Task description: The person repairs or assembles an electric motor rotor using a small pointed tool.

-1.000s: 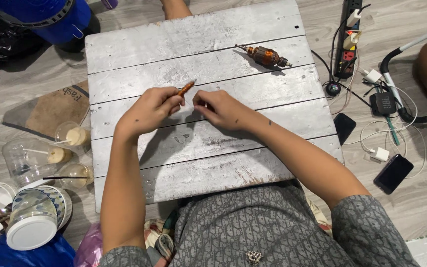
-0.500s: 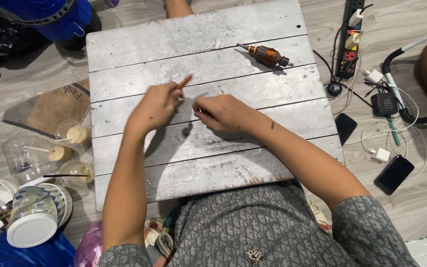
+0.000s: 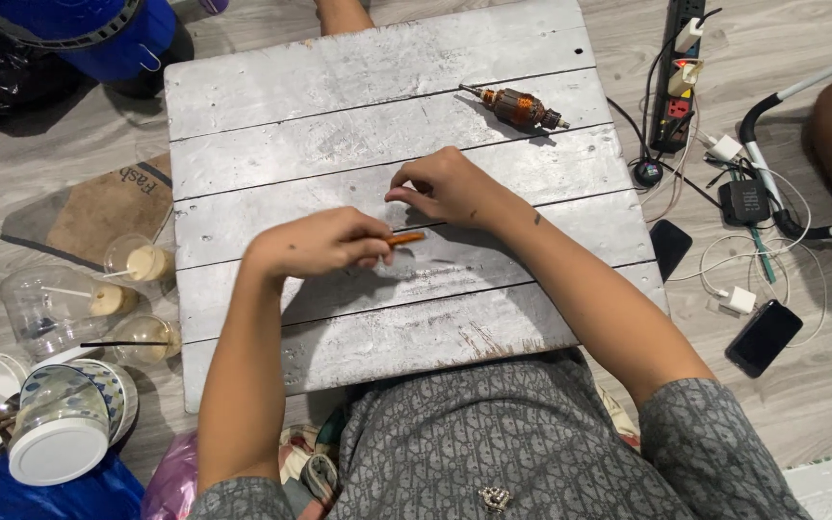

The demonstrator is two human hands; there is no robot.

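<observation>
The left hand (image 3: 325,246) grips an orange tool (image 3: 404,237) over the board (image 3: 358,77), the right hand (image 3: 450,188) curls narrowly just beyond it, and cups (image 3: 137,262) with pale dregs and straws stand on the floor.

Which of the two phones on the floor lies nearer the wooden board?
The upper black phone, lying right beside the board's right edge. The other phone lies farther out, past the white charger cables.
</observation>
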